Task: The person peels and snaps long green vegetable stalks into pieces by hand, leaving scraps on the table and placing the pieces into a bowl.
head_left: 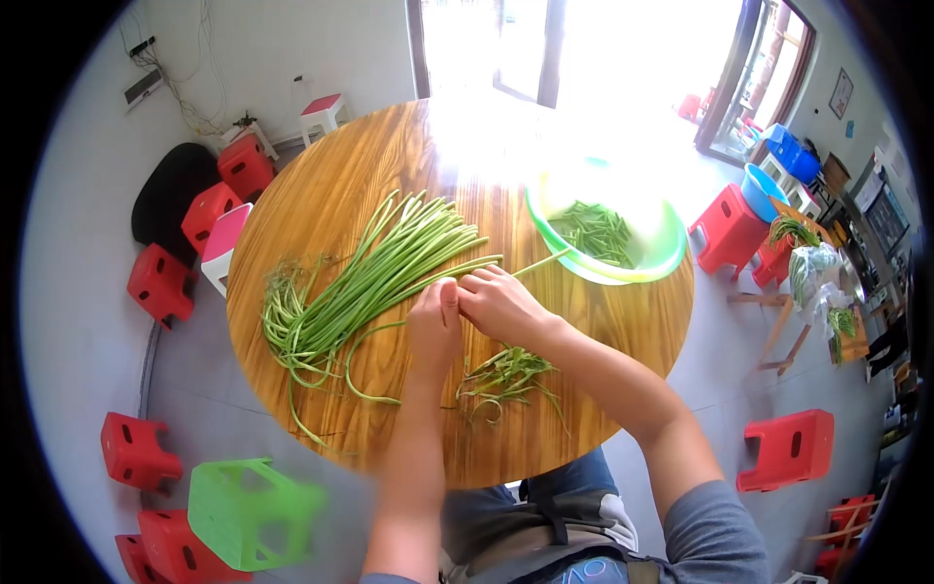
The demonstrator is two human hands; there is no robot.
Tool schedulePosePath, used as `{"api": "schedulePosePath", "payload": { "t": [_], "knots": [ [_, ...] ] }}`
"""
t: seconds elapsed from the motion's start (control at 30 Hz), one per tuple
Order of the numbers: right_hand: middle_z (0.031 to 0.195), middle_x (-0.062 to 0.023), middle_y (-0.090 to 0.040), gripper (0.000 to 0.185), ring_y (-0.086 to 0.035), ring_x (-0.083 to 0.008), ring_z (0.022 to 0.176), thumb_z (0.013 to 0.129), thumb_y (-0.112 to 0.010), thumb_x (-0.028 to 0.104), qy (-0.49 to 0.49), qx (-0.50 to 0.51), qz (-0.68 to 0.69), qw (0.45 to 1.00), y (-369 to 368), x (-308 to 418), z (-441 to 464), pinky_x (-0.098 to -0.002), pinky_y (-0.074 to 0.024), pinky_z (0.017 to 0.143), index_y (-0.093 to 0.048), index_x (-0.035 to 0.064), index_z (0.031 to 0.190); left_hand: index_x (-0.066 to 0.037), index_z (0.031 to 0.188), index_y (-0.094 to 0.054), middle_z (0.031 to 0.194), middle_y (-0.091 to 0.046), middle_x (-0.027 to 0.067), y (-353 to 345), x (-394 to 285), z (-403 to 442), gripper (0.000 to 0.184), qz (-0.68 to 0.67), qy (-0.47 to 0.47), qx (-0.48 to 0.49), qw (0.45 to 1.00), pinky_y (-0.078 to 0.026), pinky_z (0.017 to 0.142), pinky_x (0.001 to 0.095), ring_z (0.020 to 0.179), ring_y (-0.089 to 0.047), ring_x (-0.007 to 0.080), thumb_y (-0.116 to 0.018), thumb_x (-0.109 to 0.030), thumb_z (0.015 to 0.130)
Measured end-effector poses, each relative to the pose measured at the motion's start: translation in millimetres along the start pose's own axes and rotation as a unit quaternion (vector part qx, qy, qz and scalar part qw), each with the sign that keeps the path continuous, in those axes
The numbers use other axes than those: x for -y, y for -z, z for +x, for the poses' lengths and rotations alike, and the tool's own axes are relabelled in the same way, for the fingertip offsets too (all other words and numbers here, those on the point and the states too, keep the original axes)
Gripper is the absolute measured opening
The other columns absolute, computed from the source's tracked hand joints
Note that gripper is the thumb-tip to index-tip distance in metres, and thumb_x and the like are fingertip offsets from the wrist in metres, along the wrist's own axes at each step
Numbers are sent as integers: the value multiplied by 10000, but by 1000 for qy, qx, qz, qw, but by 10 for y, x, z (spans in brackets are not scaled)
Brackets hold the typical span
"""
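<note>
My left hand (435,323) and my right hand (504,304) are closed close together above the round wooden table, pinching a long green garlic scape (541,263). One end of it sticks out to the right, towards the basin; where the rest runs is partly hidden by my fingers. Left of my hands lies a large bundle of garlic scapes (399,255), with thin curled tips at its left end. A green plastic basin (623,276) stands to the right and holds short cut pieces (595,232). Below my right hand is a small heap of trimmings (514,375).
The wooden table (623,341) has a curved edge near my body. Red stools (161,284) stand along the left, and a green stool (243,511) is at lower left. At right are another red stool (790,450) and a blue basin (764,190).
</note>
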State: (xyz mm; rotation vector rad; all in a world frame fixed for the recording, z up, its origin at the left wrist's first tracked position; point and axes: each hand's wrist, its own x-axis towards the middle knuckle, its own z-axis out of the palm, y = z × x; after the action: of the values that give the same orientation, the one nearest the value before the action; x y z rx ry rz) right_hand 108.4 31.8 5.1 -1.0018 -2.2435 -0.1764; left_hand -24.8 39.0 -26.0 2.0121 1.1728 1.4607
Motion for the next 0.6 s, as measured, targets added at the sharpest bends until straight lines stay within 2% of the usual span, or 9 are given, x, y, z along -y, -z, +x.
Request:
{"api": "schedulePosePath", "payload": {
  "t": [0.03,0.17,0.27,0.4,0.43,0.47,0.53,0.57,0.6],
  "knots": [
    [783,-53,-580,110,-576,-223,817,780,-613,157,-13,5,-4,1000,8,7,-17,-347,-444,786,-565,59,776,6,806,-579,669,-571,193,-23,30,2,426,-8,28,-22,999,-413,509,409,584,-537,371,-392,-351,944],
    [733,-36,-577,236,-581,-218,763,810,-612,300,-24,-8,-40,999,99,-161,-102,-343,-438,768,-562,73,768,-15,640,-533,476,-481,115,58,112,92,413,158,163,-116,967,-325,417,407,410,-457,274,-476,-315,919],
    [736,-40,-572,189,-570,-192,728,818,-622,247,-80,46,-71,993,299,-340,-276,-311,-445,725,-599,62,844,-13,652,-545,476,-478,117,217,235,122,397,160,228,-159,947,-331,422,397,414,-458,256,-472,-296,921],
    [806,-13,-599,160,-553,-85,727,829,-624,115,-316,-5,309,897,422,-261,-406,-226,-445,653,-617,43,972,-9,755,-604,534,-530,143,210,201,103,342,194,221,-120,948,-358,437,374,465,-505,275,-473,-279,918],
    [829,-10,-604,170,-547,-65,729,830,-620,82,-334,-54,397,853,378,-253,-449,-206,-443,638,-615,37,994,-12,824,-617,661,-601,143,183,220,91,317,186,232,-98,950,-414,548,367,584,-565,277,-465,-273,922],
    [852,-7,-609,186,-541,-44,730,830,-616,49,-346,-103,480,799,333,-246,-482,-186,-440,622,-613,31,1016,-13,844,-619,707,-611,141,149,230,86,309,213,141,-115,960,-417,603,372,630,-574,275,-462,-267,924],
    [882,-15,-614,179,-551,-41,746,831,-615,35,-346,-98,474,804,253,-227,-522,-173,-448,635,-607,14,1008,-13,882,-622,799,-633,138,57,152,97,297,264,-47,-144,953,-423,713,381,722,-593,272,-457,-255,927],
    [897,-19,-617,175,-557,-40,754,831,-614,28,-346,-97,470,806,216,-211,-528,-166,-452,642,-604,5,1005,-11,942,-624,874,-637,126,-4,16,61,279,198,-47,-103,974,-377,834,402,805,-595,259,-455,-231,926],
    [892,-23,-619,177,-562,-44,754,831,-614,25,-335,-105,480,804,182,-181,-524,-170,-457,649,-601,0,1005,-9,948,-625,867,-634,130,-50,-133,32,261,166,-83,-62,981,-393,809,393,792,-597,259,-468,-217,919]
  ]
}}
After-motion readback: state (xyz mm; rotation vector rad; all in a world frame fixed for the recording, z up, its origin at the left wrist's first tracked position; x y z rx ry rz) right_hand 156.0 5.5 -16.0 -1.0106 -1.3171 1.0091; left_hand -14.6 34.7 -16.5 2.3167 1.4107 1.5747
